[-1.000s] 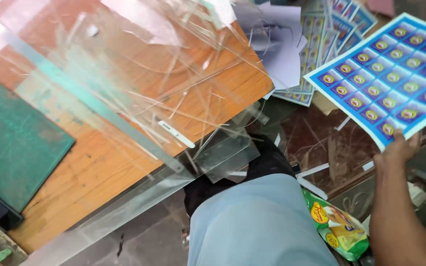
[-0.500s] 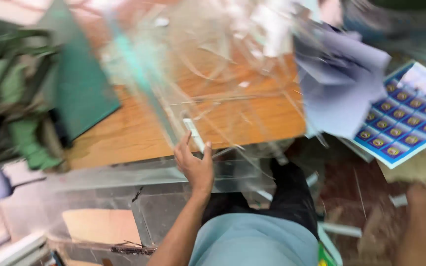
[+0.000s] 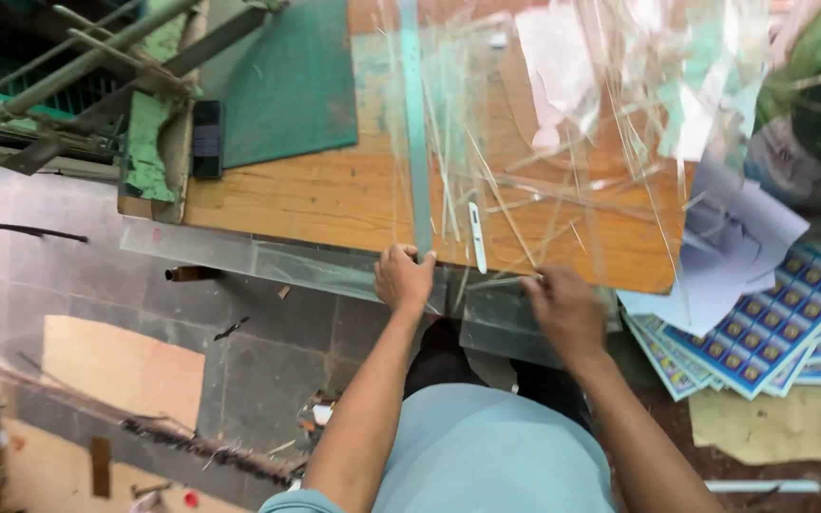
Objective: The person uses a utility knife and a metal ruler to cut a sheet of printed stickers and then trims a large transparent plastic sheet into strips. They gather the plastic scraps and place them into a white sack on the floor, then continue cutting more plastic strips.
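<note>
Scratched wooden tabletop [image 3: 334,195] lay half hidden under clear plastic sheets [image 3: 563,142], count unclear; one long translucent green ruler [image 3: 417,123] touched curled left hand [image 3: 403,278]; blurred right hand [image 3: 563,309], grip unreadable, near one white pen-shaped cutter [image 3: 476,236].

A worn wooden tabletop [image 3: 315,195] carries a dark green cutting mat [image 3: 287,85] at its far left, a long pale-green ruler [image 3: 417,123] lying front to back, a small white utility knife [image 3: 476,236] just beside it, and clear plastic sheets with thin offcut strips [image 3: 572,142] spread across its right half.
</note>
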